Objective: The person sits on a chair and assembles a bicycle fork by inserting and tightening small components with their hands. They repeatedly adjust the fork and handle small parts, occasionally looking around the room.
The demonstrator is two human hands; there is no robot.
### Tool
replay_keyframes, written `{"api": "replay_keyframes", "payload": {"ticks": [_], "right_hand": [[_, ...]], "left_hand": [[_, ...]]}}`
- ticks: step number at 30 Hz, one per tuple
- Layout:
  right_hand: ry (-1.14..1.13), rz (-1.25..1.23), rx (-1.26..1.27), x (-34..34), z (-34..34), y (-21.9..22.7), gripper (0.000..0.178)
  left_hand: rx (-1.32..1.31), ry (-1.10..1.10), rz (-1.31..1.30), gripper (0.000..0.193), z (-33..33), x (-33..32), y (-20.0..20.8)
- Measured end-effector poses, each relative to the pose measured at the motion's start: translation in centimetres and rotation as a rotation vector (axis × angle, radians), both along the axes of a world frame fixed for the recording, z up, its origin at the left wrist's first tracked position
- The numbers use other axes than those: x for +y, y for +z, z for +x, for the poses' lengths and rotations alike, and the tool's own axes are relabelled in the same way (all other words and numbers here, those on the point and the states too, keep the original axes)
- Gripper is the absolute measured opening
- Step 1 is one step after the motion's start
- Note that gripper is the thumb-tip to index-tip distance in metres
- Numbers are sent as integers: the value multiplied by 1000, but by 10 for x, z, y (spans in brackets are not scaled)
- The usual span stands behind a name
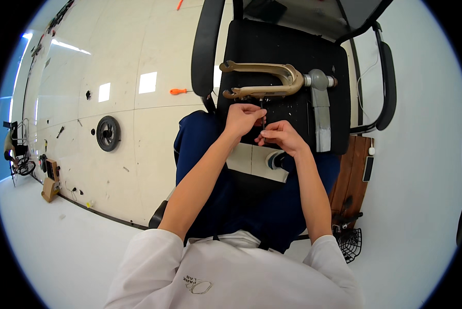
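Note:
A bronze-coloured two-pronged fork [264, 91] lies on its side on the black chair seat [287, 38], prongs pointing left. Its right end runs into a grey metal head piece [318, 80], from which a flat grey arm [321, 123] extends toward me. Just on the near side of the fork, a thin dark rod [262, 109] stands out from its lower prong. My left hand [243, 119] is closed on this rod with thumb and fingers. Close by on the right, my right hand [281, 136] pinches at the rod's near end; its exact kind is too small to tell.
Black armrests [206, 46] flank the seat, and a backrest rises beyond it. On the tiled floor to the left lie an orange-handled screwdriver [179, 91], a small black wheel [108, 133] and scattered parts. A wooden board [350, 180] lies right of my knee.

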State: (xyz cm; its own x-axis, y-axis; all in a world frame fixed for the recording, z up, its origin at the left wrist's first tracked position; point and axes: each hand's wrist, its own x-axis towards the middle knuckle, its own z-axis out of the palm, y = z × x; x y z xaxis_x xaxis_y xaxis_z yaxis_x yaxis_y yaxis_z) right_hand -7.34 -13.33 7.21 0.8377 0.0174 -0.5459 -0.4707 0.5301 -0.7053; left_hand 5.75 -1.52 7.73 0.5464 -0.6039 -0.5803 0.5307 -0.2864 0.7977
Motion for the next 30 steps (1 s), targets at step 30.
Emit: {"api": "replay_keyframes", "payload": {"ticks": [30], "right_hand": [[-208,-76,105,10,14,-1,24]], "left_hand": [[-136,-56,-8,18,1,2,-14]]}}
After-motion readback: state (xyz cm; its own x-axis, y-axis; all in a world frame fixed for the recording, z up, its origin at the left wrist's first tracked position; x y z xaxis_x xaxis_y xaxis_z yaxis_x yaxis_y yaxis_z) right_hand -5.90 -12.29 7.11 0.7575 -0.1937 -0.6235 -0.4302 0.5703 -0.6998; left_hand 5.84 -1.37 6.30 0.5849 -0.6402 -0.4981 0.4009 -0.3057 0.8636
